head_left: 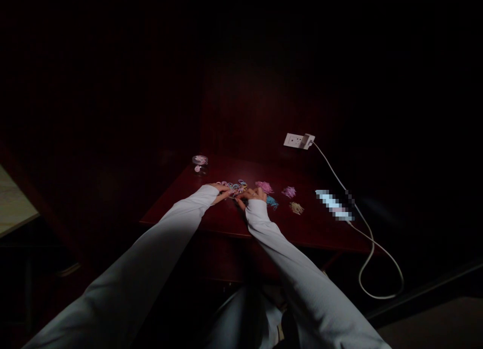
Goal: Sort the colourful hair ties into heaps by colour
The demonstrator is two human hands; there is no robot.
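On the dark red table (pixel 177 208), a loose pile of small coloured hair ties (pixel 241 183) lies right in front of my hands. My left hand (pixel 222 192) reaches in from the left, its fingers closed at the pile's near edge, seemingly on hair ties. Opposite it, my right hand (pixel 253 194) has its fingers curled together at the pile's right side; what is in them is too small and dark to make out. Beside the right hand are sorted heaps: pink hair ties (pixel 264 187), blue hair ties (pixel 272 203), purple hair ties (pixel 289 192) and beige hair ties (pixel 297 208).
A clear round jar (pixel 199 163) with pink marks stands at the table's back left. A blurred-out phone-like device (pixel 334 205) lies on the right, with a white cable (pixel 372 233) looping over the edge from a wall socket (pixel 294 140). The surroundings are very dark.
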